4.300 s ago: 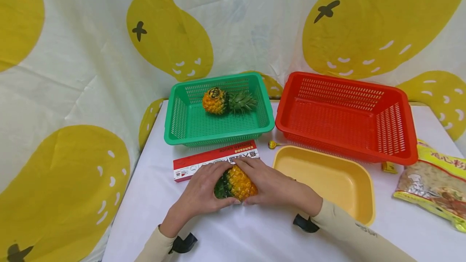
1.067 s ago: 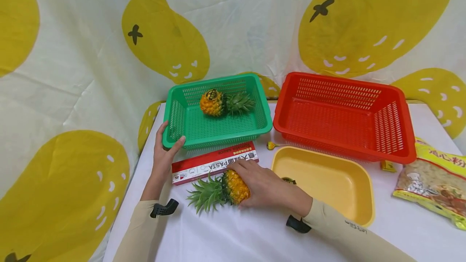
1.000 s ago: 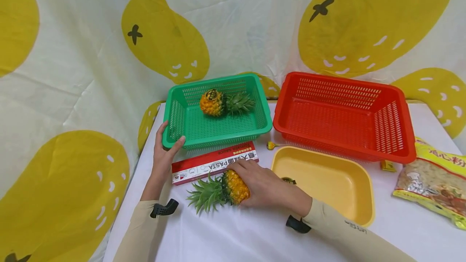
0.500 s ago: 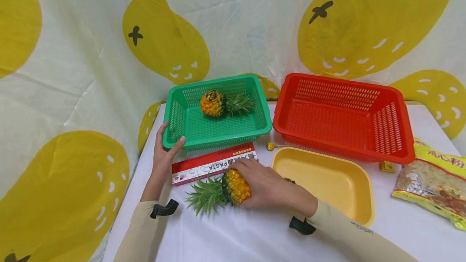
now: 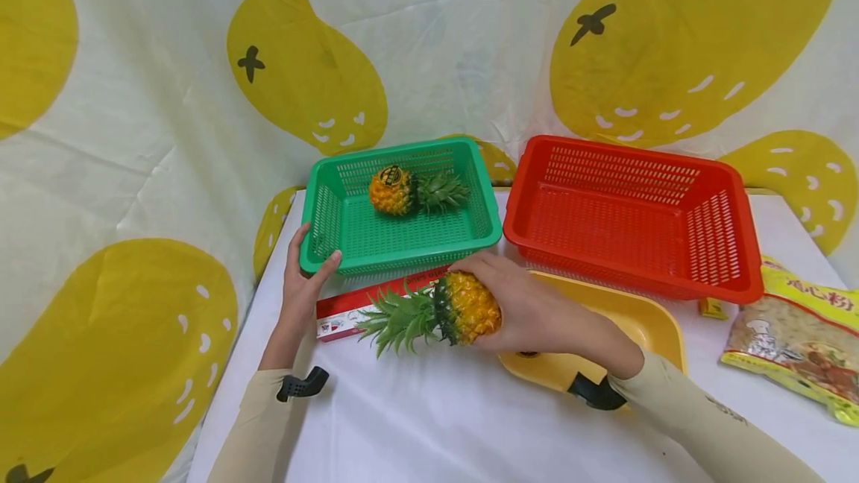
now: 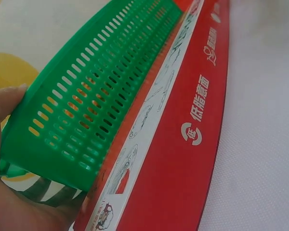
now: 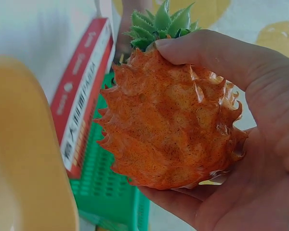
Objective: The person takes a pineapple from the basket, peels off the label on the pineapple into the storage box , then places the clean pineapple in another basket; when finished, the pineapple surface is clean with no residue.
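My right hand (image 5: 540, 311) grips a small pineapple (image 5: 475, 307) by its orange body, its leafy crown pointing left. In the head view it overlaps the pasta box and the near edge of the yellow tray. The right wrist view shows the thumb across the pineapple's (image 7: 168, 120) upper side near the crown, with fingers below. My left hand (image 5: 305, 293) holds the front left corner of the green basket (image 5: 409, 258), thumb on one side and fingers on the other. Inside that basket lies another pineapple (image 5: 391, 192) with a dark round label.
A red and white pasta box (image 5: 341, 316) lies in front of the green basket. The red basket (image 5: 644, 276) stands to the right. Before it sits the yellow tray (image 5: 654, 319), partly behind my right arm. A small yellow packet (image 5: 713, 308) and a noodle bag (image 5: 792, 341) lie at right.
My right hand has raised the pineapple and carried it right and away from me, over the tray's left edge. Earlier both hands held it; the left then moved to the green basket and stays there.
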The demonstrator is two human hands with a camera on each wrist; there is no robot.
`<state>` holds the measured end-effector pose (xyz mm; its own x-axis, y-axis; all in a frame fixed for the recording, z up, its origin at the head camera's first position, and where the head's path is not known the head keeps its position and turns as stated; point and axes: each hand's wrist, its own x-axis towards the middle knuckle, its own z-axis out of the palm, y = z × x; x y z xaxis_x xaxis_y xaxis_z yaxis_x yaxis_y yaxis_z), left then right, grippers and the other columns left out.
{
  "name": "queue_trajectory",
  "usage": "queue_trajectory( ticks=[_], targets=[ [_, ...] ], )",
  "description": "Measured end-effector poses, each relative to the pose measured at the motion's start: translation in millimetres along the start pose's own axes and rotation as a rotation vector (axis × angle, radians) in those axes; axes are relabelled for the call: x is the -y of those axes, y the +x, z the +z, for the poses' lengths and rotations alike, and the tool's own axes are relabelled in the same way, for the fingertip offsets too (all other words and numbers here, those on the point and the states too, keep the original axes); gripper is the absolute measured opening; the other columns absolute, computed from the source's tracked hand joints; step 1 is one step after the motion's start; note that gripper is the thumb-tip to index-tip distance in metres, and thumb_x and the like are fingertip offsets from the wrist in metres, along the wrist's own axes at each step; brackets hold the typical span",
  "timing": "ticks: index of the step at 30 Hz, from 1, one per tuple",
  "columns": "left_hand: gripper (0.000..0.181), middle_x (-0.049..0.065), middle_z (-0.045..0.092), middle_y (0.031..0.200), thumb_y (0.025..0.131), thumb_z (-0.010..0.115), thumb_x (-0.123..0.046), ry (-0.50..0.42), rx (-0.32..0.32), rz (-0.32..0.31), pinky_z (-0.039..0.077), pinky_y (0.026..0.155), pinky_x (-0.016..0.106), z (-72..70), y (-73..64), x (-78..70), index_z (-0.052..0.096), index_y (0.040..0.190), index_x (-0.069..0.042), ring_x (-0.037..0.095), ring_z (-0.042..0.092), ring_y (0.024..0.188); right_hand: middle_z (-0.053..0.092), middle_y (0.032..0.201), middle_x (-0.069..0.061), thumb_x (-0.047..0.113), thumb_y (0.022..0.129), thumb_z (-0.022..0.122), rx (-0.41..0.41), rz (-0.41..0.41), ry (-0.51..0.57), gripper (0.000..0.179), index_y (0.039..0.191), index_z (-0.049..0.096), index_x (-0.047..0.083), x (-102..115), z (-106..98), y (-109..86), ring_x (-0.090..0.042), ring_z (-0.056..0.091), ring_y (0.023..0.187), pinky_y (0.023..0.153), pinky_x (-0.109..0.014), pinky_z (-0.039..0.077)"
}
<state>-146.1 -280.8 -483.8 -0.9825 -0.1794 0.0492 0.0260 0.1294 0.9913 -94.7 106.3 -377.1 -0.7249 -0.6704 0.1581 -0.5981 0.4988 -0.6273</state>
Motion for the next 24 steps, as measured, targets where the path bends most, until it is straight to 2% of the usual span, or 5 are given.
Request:
queue_trajectory(
  ticks=[7, 16, 24],
  targets=[
    [0.082, -0.001, 0.03, 0.166, 0.099, 0.077, -0.032, -0.007, 0.006, -0.01, 0.041, 0.117, 0.047, 0.8, -0.4, 0.5, 0.03, 0.165, -0.041, 0.026, 0.032, 0.148, 0.057, 0.133, 0.001, 0.022, 0.072, 0.097, -0.022, 0.024, 0.001, 0.089, 0.148, 0.051, 0.015, -4, -21, -5.1, -0.016, 0.057, 0.11, 0.083, -0.039, 0.058],
    [0.082, -0.002, 0.032, 0.165, 0.099, 0.077, -0.034, 0.006, -0.002, -0.006, 0.045, 0.113, 0.042, -0.1, -1.1, -0.5, 0.029, 0.165, -0.043, 0.024, 0.034, 0.146, 0.056, 0.129, 0.005, 0.024, 0.071, 0.096, -0.028, 0.05, 0.002, 0.088, 0.147, 0.05, 0.019, -1, -41, -7.2, -0.015, 0.057, 0.107, 0.08, -0.035, 0.059],
    [0.083, -0.003, 0.032, 0.165, 0.099, 0.076, -0.035, 0.019, 0.0, -0.012, 0.044, 0.114, 0.044, 0.8, -0.8, 0.1, 0.027, 0.166, -0.043, 0.024, 0.033, 0.147, 0.056, 0.131, 0.005, 0.022, 0.073, 0.095, -0.044, 0.035, -0.02, 0.089, 0.148, 0.049, 0.015, -6, -57, -8.0, -0.014, 0.057, 0.106, 0.081, -0.037, 0.059]
  ],
)
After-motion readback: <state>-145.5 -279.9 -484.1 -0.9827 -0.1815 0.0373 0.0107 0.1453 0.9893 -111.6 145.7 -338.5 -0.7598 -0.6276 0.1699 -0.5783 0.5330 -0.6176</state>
